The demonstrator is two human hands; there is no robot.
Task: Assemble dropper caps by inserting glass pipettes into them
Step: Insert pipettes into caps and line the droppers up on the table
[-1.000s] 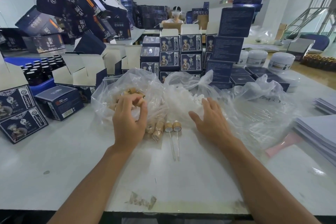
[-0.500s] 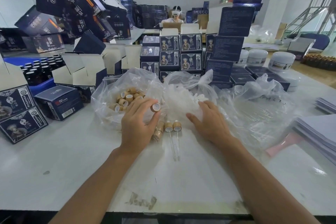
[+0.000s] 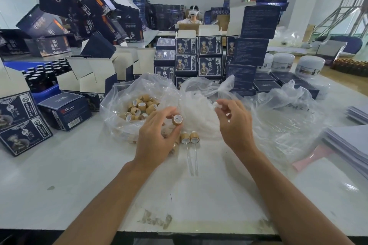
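While the left hand (image 3: 154, 135) pinches 1 cap (image 3: 177, 119), the right hand's (image 3: 235, 123) grip pinches something white (bare table (image 3: 79, 175) below).

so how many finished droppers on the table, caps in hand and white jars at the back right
Finished droppers lying on the table: 2
Caps held in the left hand: 1, a bamboo cap
White jars clearly visible at the back right: 3
Total: 6
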